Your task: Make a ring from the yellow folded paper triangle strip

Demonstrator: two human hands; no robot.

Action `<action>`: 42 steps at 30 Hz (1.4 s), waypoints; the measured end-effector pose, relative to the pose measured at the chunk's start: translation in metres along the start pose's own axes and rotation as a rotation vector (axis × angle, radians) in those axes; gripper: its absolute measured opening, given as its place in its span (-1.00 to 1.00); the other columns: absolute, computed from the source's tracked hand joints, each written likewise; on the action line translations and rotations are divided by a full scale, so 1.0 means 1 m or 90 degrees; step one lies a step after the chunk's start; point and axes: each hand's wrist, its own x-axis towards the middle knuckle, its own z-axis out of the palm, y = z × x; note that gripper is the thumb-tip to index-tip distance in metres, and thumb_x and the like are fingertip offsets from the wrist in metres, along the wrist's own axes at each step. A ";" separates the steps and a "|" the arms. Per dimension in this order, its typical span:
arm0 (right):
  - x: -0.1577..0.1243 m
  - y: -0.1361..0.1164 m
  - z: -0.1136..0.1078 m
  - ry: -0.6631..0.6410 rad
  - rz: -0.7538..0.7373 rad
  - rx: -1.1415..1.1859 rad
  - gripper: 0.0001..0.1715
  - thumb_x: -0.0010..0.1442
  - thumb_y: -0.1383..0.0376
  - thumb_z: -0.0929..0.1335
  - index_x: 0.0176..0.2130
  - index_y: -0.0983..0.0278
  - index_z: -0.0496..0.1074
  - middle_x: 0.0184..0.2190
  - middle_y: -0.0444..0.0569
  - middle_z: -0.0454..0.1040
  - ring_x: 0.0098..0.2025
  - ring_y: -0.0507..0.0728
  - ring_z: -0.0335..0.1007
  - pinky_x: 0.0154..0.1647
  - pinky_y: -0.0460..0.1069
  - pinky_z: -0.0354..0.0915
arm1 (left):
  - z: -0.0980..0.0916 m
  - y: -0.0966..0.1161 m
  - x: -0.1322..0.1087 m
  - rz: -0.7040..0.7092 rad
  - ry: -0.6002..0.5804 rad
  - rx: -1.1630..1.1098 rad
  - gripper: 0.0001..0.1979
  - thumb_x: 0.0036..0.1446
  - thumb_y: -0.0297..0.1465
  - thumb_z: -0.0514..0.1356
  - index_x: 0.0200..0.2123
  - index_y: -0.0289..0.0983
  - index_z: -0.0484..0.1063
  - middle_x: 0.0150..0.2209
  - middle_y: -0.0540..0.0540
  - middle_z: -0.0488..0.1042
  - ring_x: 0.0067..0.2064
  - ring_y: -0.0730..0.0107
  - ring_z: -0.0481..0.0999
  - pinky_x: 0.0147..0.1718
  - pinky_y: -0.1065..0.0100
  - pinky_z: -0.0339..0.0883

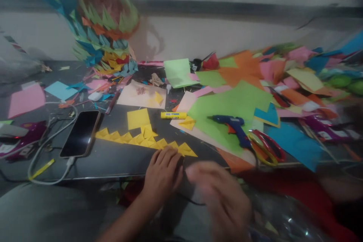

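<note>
A row of small yellow folded paper triangles (137,139) runs across the dark table near its front edge. At the row's right end, my left hand (163,170) has its fingers bent together over a yellow folded paper piece, partly hidden beneath them. My right hand (224,193) is raised just to the right, in front of the table edge and smeared by motion; whether it holds anything does not show. Behind the row lie a flat yellow paper square (138,118), a yellow glue stick (173,115) and a loose yellow folded piece (187,123).
A blue glue gun (234,123) rests on green paper (221,104), beside yellow-handled scissors (263,151). On the left, a phone (80,134) is plugged into a white cable (42,159). A colourful folded-paper model (106,34) stands at the back. Coloured paper (241,68) piles up at right.
</note>
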 end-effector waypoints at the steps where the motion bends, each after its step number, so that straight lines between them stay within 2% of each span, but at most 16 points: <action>1: 0.008 0.010 0.004 0.034 0.033 0.005 -0.73 0.22 0.33 0.22 -0.23 0.13 0.49 -0.31 -0.06 0.54 -0.25 0.10 0.49 -0.23 -0.03 0.45 | 0.000 0.000 0.000 0.001 -0.004 0.000 -0.72 0.17 -0.38 0.04 -0.05 -0.26 0.34 -0.04 -0.12 0.47 0.05 0.18 0.37 0.03 0.12 0.21; 4: 0.018 0.038 0.020 0.023 0.025 -0.066 -0.73 0.23 0.35 0.23 -0.19 0.23 0.49 -0.24 0.00 0.53 -0.20 0.10 0.48 -0.14 -0.02 0.43 | -0.001 0.001 0.001 -0.006 -0.022 -0.002 -0.71 0.17 -0.39 0.06 -0.03 -0.27 0.33 -0.04 -0.13 0.46 0.06 0.18 0.35 0.03 0.12 0.21; 9: -0.004 0.058 0.037 -0.077 -0.020 -0.174 -0.67 0.25 0.34 0.20 -0.12 0.33 0.48 -0.18 0.07 0.53 -0.13 0.15 0.46 -0.10 0.05 0.44 | 0.000 0.001 0.000 -0.010 -0.036 0.020 -0.66 0.18 -0.41 0.04 0.03 -0.31 0.29 -0.01 -0.15 0.44 0.08 0.16 0.34 0.05 0.10 0.20; 13: -0.016 0.061 0.033 -0.096 -0.077 -0.211 -0.63 0.25 0.35 0.19 -0.03 0.35 0.43 -0.11 0.09 0.51 -0.07 0.16 0.43 -0.05 0.06 0.42 | -0.002 0.000 -0.001 0.021 -0.042 0.041 -0.65 0.19 -0.41 0.02 0.04 -0.32 0.30 0.01 -0.16 0.44 0.07 0.14 0.35 0.03 0.09 0.21; 20: -0.010 0.062 0.034 -0.078 -0.110 -0.261 -0.64 0.25 0.36 0.19 -0.04 0.38 0.42 -0.10 0.12 0.50 -0.07 0.18 0.42 -0.06 0.08 0.41 | -0.004 0.000 0.003 0.018 -0.050 0.014 -0.72 0.18 -0.44 0.04 -0.04 -0.33 0.33 -0.04 -0.19 0.46 0.05 0.16 0.38 0.08 0.08 0.16; 27: -0.018 0.069 0.040 -0.073 -0.140 -0.289 -0.63 0.26 0.36 0.17 -0.03 0.38 0.41 -0.10 0.12 0.49 -0.04 0.17 0.40 -0.05 0.08 0.40 | -0.003 -0.001 -0.002 0.017 -0.078 0.038 -0.64 0.19 -0.43 0.01 0.05 -0.35 0.24 0.03 -0.20 0.43 0.10 0.17 0.35 0.10 0.07 0.12; 35: -0.015 0.071 0.038 -0.074 -0.161 -0.271 -0.65 0.24 0.37 0.20 -0.03 0.35 0.41 -0.11 0.10 0.50 -0.06 0.16 0.40 -0.04 0.09 0.39 | -0.005 -0.001 -0.002 0.019 -0.101 0.064 -0.64 0.23 -0.38 -0.02 0.08 -0.27 0.27 0.06 -0.09 0.42 0.13 0.23 0.32 0.13 0.07 0.05; 42: -0.023 0.081 0.042 -0.034 -0.178 -0.246 -0.66 0.21 0.40 0.22 -0.03 0.34 0.40 -0.09 0.09 0.50 -0.01 0.13 0.40 0.00 0.08 0.37 | -0.007 -0.007 -0.001 0.043 -0.094 0.049 -0.66 0.23 -0.35 0.01 0.05 -0.28 0.31 0.03 -0.13 0.44 0.12 0.23 0.33 0.15 0.07 0.05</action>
